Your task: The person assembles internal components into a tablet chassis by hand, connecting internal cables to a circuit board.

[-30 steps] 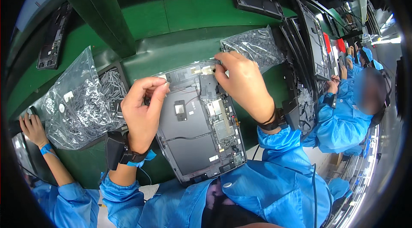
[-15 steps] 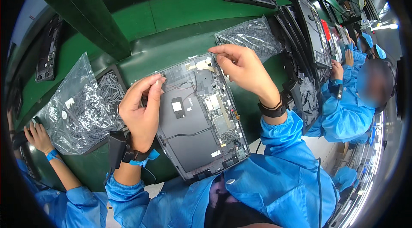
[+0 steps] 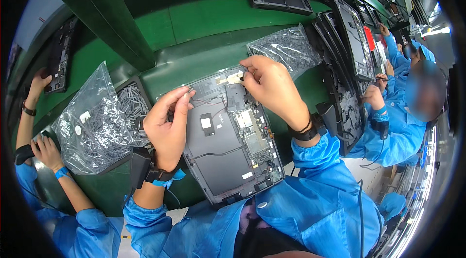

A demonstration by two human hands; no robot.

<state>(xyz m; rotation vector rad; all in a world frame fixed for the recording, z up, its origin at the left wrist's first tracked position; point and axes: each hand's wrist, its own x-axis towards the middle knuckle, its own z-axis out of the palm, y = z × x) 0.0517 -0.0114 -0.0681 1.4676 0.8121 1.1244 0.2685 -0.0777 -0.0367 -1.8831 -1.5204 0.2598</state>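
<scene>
The opened tablet (image 3: 228,136) lies back-side up on the green bench (image 3: 204,20), right in front of the person, circuit boards and black panels showing. Left hand (image 3: 167,129) rests on its left edge, fingers pinched together near a thin wire at the top corner. Right hand (image 3: 272,88) has its fingertips pinched on something small at the top edge, can't tell what. A clear bag of small dark parts (image 3: 90,122) sits just left.

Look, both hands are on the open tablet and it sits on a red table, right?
Not quite. Both hands, left hand and right hand, are on the open tablet, but the table is green, not red. The head view shows it.
</scene>
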